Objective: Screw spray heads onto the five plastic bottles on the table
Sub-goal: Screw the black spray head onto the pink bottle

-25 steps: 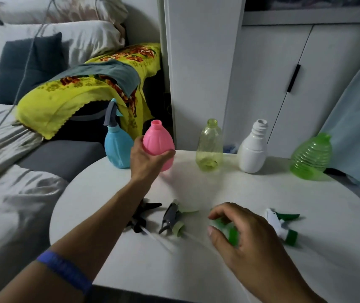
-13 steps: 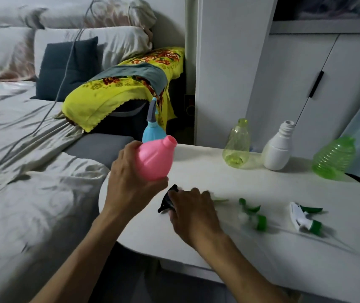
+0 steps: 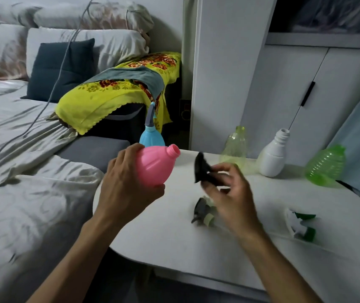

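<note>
My left hand (image 3: 124,189) grips a pink bottle (image 3: 155,166) tilted with its open neck pointing right, above the table's left edge. My right hand (image 3: 229,193) pinches a black spray head (image 3: 203,169) just right of that neck, apart from it. Behind the pink bottle stands a blue bottle (image 3: 151,136) with a grey spray head on it. Along the back of the white table (image 3: 174,237) stand a pale yellow-green bottle (image 3: 235,147), a white bottle (image 3: 273,159) and a green ribbed bottle (image 3: 325,167), all with open necks.
A grey spray head (image 3: 202,212) lies on the table under my right hand, and a white-and-green one (image 3: 300,226) lies further right. A bed with grey sheets (image 3: 21,171) borders the table on the left. White cabinets (image 3: 295,88) stand behind.
My right hand has picked the black spray head off the table and raised it beside the pink bottle's neck. The pink bottle is tilted further to the right.
</note>
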`<state>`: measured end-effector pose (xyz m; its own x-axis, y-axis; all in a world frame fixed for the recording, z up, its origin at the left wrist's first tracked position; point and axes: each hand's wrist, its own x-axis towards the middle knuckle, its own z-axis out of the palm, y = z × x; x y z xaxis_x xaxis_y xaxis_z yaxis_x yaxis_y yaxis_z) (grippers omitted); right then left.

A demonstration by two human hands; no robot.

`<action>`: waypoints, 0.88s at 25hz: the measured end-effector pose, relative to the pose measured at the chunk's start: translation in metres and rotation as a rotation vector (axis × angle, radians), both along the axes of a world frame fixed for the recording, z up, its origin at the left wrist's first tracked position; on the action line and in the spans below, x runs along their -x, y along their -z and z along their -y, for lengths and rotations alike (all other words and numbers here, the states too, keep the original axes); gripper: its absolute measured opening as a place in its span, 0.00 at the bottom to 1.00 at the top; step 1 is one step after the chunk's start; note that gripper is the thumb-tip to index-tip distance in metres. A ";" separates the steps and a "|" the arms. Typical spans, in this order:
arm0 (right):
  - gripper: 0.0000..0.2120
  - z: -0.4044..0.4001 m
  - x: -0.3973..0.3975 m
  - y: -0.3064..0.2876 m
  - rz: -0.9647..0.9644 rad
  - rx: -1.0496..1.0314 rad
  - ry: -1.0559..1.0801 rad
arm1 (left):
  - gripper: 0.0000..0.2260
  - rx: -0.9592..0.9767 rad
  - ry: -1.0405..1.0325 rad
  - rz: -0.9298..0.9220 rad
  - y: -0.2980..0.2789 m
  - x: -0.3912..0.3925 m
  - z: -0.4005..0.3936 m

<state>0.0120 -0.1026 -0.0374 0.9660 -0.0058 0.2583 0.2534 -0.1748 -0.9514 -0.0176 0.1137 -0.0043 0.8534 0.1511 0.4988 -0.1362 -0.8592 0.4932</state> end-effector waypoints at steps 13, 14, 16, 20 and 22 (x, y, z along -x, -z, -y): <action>0.29 0.149 0.004 -0.038 0.032 -0.812 0.110 | 0.43 -0.164 0.193 -0.070 0.019 -0.020 0.086; 0.30 0.149 0.004 -0.038 0.039 -0.808 0.111 | 0.43 -0.164 0.198 -0.077 0.020 -0.021 0.089; 0.31 0.143 0.003 -0.036 0.041 -0.791 0.114 | 0.43 -0.169 0.203 -0.087 0.022 -0.022 0.095; 0.34 0.115 0.003 -0.021 0.053 -0.656 0.099 | 0.44 -0.204 0.227 -0.081 0.023 -0.023 0.104; 0.34 0.104 0.004 -0.012 0.086 -0.576 0.066 | 0.44 -0.204 0.230 -0.071 0.023 -0.023 0.105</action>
